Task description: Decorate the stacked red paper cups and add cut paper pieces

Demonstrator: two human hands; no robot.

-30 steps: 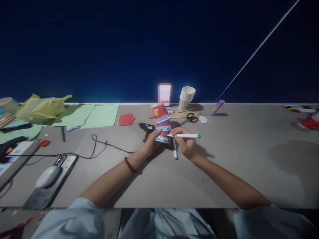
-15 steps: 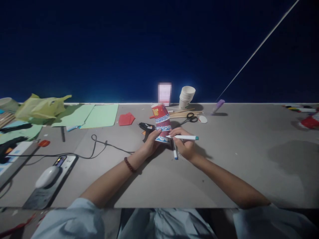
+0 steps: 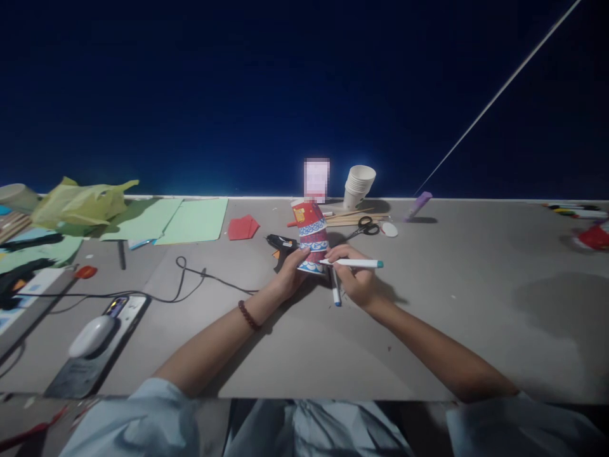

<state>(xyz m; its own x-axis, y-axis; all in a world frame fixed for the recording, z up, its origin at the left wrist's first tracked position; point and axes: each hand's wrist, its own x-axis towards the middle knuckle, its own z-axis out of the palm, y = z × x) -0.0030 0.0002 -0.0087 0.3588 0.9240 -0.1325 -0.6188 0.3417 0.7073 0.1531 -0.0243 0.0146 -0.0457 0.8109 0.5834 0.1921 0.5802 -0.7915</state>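
Note:
My left hand [image 3: 291, 274] is closed round the lower part of a stack of decorated paper cups [image 3: 312, 235], red with white and blue scalloped bands, tilted slightly to the left. My right hand [image 3: 356, 274] grips a white marker [image 3: 361, 263] with a teal end; its tip meets the lowest red band, or comes very close to it. Beneath the right hand lies another white marker [image 3: 337, 293] with a blue end. Just behind the left hand rests a black glue gun [image 3: 281, 244], partly covered by the fingers.
Behind the cups are black scissors [image 3: 365, 227], wooden sticks [image 3: 349, 219], a white paper disc [image 3: 389, 230] and stacked white cups [image 3: 360, 186]. Red paper [image 3: 242, 227], green sheets [image 3: 193, 221], a yellow bag [image 3: 78, 203], a phone [image 3: 80, 374] and a power strip [image 3: 28, 304] lie leftward. A cord [image 3: 157, 298] crosses the table.
The whole view has shifted slightly, with things appearing a little further right. Both hands keep their hold on the cups and the marker, almost unmoved.

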